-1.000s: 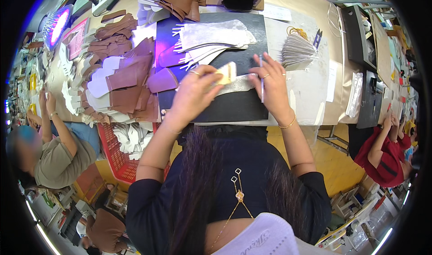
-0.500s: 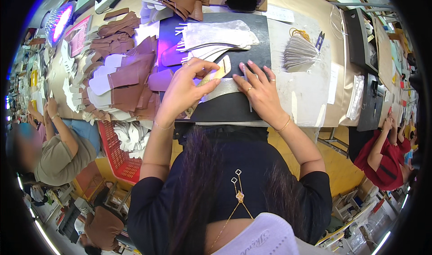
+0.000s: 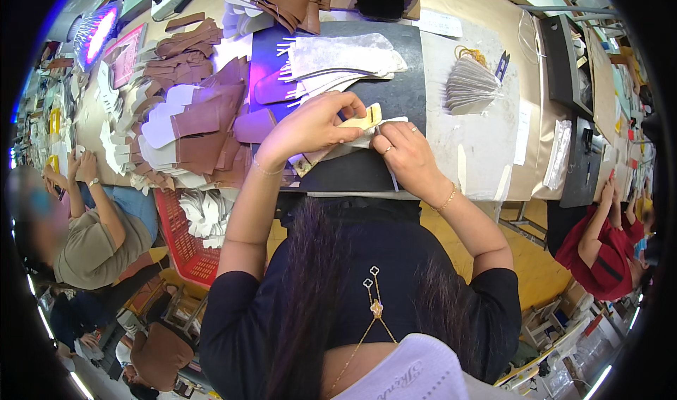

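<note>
Since the earlier frame the right hand (image 3: 409, 154) has drawn its spread fingers into a curl, and the left hand (image 3: 310, 128) has shifted toward it, both above the black mat (image 3: 345, 177); the left thumb and fingertips are closed on a small yellow piece (image 3: 364, 120), probably pinched at its edge for fine control; the right fingers bunch at the pale strip's (image 3: 361, 142) right end, seemingly to steady it, though their exact hold is hidden; strip and yellow piece are over the mat's middle, likely for a firm surface; fringed pale pieces (image 3: 342, 56) lie stacked on the mat's far part, apparently within easy reach; brown-and-white pieces (image 3: 197, 123) pile up left of the mat, presumably to keep it uncluttered.
</note>
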